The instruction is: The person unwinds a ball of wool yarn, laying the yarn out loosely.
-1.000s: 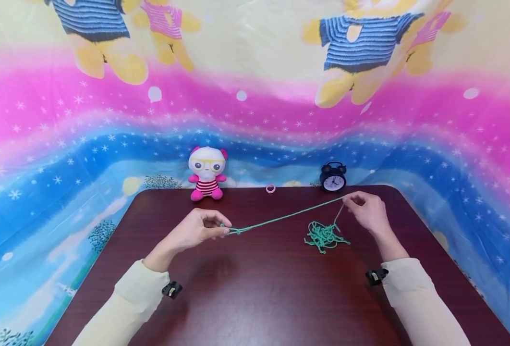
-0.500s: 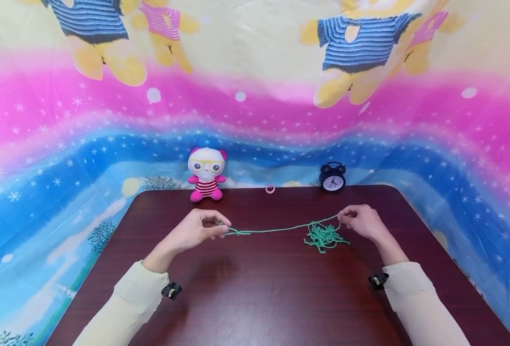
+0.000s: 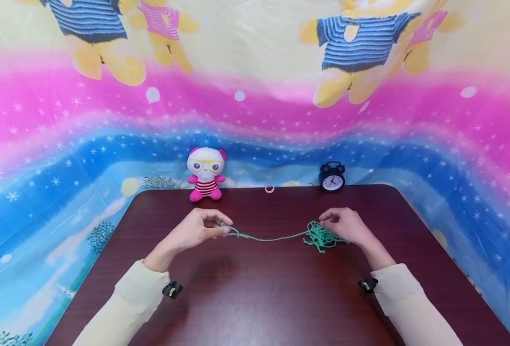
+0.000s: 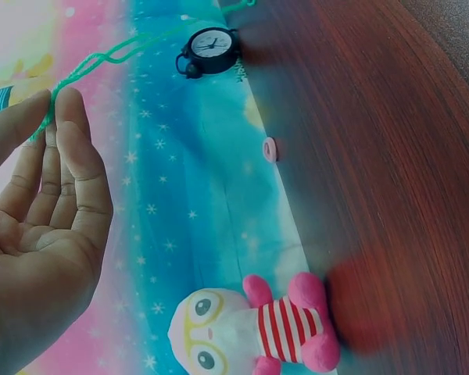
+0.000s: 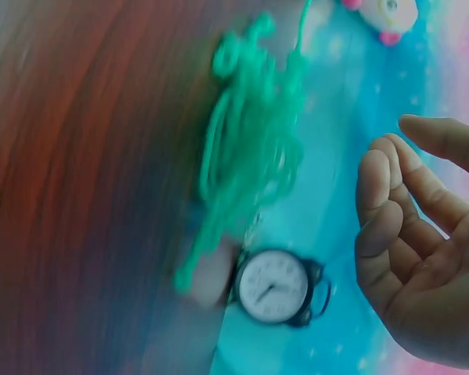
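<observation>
My left hand pinches the looped end of a green cord between thumb and fingertips, above the table. In the left wrist view the cord leaves the fingertips as a twisted loop. It sags in a shallow curve to a tangled pile of the same green cord on the right half of the table. Over the pile's right side hovers my right hand. Seen from the right wrist, its thumb stands apart from the loosely bent fingers, with nothing between them.
At the back of the dark wooden table sit a pink and white panda plush, a small pink ring and a black alarm clock. A patterned cloth hangs behind and around the table.
My right hand has come down and leftward to the pile and has let go of the cord. The taut, slanting cord now sags low. My left hand has stayed in place.
</observation>
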`<state>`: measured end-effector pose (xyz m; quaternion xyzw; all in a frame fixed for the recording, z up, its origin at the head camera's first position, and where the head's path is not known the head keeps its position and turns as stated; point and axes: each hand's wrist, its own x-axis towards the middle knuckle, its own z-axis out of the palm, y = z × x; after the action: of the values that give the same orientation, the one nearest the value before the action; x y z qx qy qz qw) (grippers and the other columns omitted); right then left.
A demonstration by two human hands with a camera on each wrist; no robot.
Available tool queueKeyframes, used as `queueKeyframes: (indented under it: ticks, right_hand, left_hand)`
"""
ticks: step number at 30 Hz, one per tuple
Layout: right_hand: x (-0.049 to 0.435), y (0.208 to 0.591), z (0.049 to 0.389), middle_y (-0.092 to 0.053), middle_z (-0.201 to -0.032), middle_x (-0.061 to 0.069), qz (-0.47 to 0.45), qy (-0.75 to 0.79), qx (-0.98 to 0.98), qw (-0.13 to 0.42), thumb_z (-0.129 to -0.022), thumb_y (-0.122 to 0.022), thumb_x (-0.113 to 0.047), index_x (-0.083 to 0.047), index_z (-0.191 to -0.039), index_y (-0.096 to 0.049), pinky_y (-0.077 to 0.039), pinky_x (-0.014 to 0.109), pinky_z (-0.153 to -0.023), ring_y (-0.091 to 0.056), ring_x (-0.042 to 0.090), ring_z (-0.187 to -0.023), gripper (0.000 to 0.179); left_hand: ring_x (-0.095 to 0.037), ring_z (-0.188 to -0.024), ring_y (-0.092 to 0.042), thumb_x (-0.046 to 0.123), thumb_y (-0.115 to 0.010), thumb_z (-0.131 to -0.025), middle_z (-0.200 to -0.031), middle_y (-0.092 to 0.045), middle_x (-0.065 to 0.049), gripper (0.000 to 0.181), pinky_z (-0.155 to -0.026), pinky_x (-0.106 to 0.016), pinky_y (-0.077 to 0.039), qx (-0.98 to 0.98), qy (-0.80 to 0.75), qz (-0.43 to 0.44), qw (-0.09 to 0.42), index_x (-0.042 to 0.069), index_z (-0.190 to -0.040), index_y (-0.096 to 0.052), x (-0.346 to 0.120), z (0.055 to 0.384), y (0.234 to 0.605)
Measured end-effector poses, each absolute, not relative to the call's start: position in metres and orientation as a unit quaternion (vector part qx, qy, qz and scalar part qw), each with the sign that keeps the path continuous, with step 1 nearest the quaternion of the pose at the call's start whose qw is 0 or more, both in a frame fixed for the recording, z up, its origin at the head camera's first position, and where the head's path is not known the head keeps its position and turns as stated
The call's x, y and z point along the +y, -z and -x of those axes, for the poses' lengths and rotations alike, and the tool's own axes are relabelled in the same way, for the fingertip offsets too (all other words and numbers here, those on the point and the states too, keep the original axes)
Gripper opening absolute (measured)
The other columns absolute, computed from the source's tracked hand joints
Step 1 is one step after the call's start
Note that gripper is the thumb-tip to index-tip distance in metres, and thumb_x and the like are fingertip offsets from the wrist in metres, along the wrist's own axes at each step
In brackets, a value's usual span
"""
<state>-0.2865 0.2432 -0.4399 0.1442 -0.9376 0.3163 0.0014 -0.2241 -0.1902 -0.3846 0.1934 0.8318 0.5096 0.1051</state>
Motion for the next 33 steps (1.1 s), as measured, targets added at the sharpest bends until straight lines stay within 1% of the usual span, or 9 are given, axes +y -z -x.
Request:
queueKeyframes:
  ticks: [2, 4, 9, 11, 16, 21, 24, 28, 33]
  right_hand:
    - [0.231, 0.441, 0.284, -0.074, -0.091, 0.001, -0.161, -0.322, -0.933, 0.006, -0.092, -0.071, -0.024, -0.014, -0.104, -0.076, -0.05, 0.031, -0.065, -0.063, 0.014, -0.078, 0.016]
    - [0.22, 0.441, 0.281, -0.073, -0.09, -0.001, -0.177, -0.328, -0.928, 0.007, -0.092, -0.072, -0.024, -0.016, -0.102, -0.076, -0.051, 0.03, -0.066, -0.063, 0.013, -0.079, 0.013]
    - [0.192, 0.442, 0.276, -0.072, -0.089, -0.003, -0.204, -0.347, -0.915, -0.007, -0.092, -0.072, -0.024, -0.021, -0.1, -0.075, -0.052, 0.028, -0.066, -0.063, 0.011, -0.078, 0.009]
    - [0.182, 0.444, 0.274, -0.072, -0.088, -0.004, -0.211, -0.354, -0.911, -0.013, -0.091, -0.072, -0.025, -0.023, -0.099, -0.075, -0.051, 0.027, -0.064, -0.062, 0.01, -0.076, 0.009]
    - [0.158, 0.447, 0.267, -0.071, -0.086, -0.008, -0.249, -0.36, -0.899, -0.024, -0.09, -0.073, -0.025, -0.025, -0.1, -0.075, -0.05, 0.026, -0.061, -0.061, 0.008, -0.073, 0.01]
    - [0.14, 0.452, 0.262, -0.071, -0.084, -0.01, -0.286, -0.358, -0.888, -0.035, -0.09, -0.073, -0.028, -0.02, -0.103, -0.075, -0.05, 0.024, -0.06, -0.06, 0.006, -0.071, 0.015]
    - [0.132, 0.453, 0.259, -0.07, -0.084, -0.011, -0.294, -0.355, -0.887, -0.042, -0.09, -0.074, -0.03, -0.017, -0.106, -0.076, -0.05, 0.025, -0.06, -0.059, 0.006, -0.07, 0.02]
    - [0.124, 0.456, 0.258, -0.068, -0.08, -0.013, -0.3, -0.344, -0.888, -0.051, -0.09, -0.074, -0.029, -0.02, -0.106, -0.076, -0.049, 0.024, -0.058, -0.058, 0.007, -0.066, 0.019]
    - [0.119, 0.46, 0.257, -0.069, -0.077, -0.015, -0.309, -0.333, -0.889, -0.059, -0.091, -0.073, -0.027, -0.019, -0.102, -0.078, -0.047, 0.023, -0.059, -0.057, 0.007, -0.064, 0.014]
  left_hand:
    - [-0.018, -0.083, -0.074, 0.018, -0.077, -0.088, -0.092, -0.073, -0.01, 0.023, -0.076, -0.031, -0.061, 0.83, -0.511, -0.195, 0.105, 0.011, -0.109, -0.073, -0.19, 0.224, 0.385]
    - [-0.017, -0.083, -0.074, 0.018, -0.078, -0.087, -0.092, -0.073, -0.008, 0.021, -0.077, -0.031, -0.061, 0.83, -0.513, -0.194, 0.104, 0.013, -0.107, -0.074, -0.19, 0.224, 0.384]
    - [-0.017, -0.083, -0.073, 0.017, -0.077, -0.088, -0.093, -0.073, -0.01, 0.021, -0.078, -0.032, -0.061, 0.828, -0.516, -0.195, 0.103, 0.012, -0.108, -0.073, -0.189, 0.225, 0.385]
    - [-0.017, -0.083, -0.073, 0.017, -0.077, -0.088, -0.093, -0.073, -0.011, 0.022, -0.079, -0.034, -0.061, 0.827, -0.516, -0.198, 0.104, 0.011, -0.109, -0.073, -0.189, 0.225, 0.386]
    - [-0.017, -0.084, -0.074, 0.017, -0.076, -0.088, -0.093, -0.073, -0.01, 0.022, -0.08, -0.034, -0.061, 0.827, -0.516, -0.198, 0.104, 0.012, -0.109, -0.073, -0.189, 0.225, 0.386]
    - [-0.017, -0.084, -0.074, 0.016, -0.077, -0.088, -0.092, -0.073, -0.008, 0.021, -0.078, -0.03, -0.061, 0.826, -0.518, -0.197, 0.103, 0.012, -0.109, -0.073, -0.189, 0.225, 0.386]
    - [-0.018, -0.084, -0.074, 0.016, -0.076, -0.088, -0.092, -0.073, -0.009, 0.021, -0.077, -0.03, -0.061, 0.826, -0.517, -0.2, 0.101, 0.012, -0.109, -0.073, -0.189, 0.224, 0.385]
    - [-0.018, -0.084, -0.074, 0.016, -0.076, -0.088, -0.092, -0.072, -0.009, 0.022, -0.078, -0.031, -0.061, 0.827, -0.516, -0.2, 0.098, 0.011, -0.109, -0.073, -0.189, 0.224, 0.385]
    - [-0.019, -0.084, -0.074, 0.017, -0.077, -0.088, -0.092, -0.072, -0.009, 0.022, -0.077, -0.032, -0.061, 0.828, -0.515, -0.198, 0.096, 0.01, -0.108, -0.073, -0.189, 0.224, 0.385]
